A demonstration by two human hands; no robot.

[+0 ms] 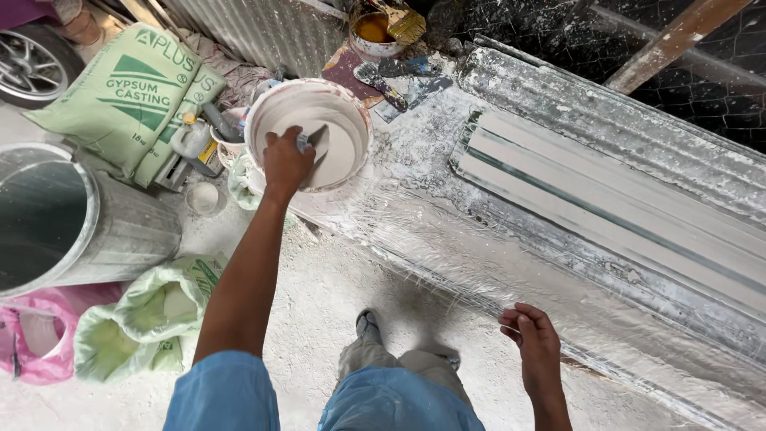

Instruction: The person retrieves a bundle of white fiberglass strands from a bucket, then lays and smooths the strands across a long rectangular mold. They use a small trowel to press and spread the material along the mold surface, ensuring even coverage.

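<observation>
Green sacks [132, 92] (left of white bucket [351, 108])

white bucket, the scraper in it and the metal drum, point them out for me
white bucket [263, 108]: head view, on the left side of its rim.
scraper [321, 140]: head view, on the blade just past the left hand [286, 161].
metal drum [132, 227]: head view, on its ribbed outer wall.

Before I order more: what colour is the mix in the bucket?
Off-white, in the bucket; head view.
</observation>
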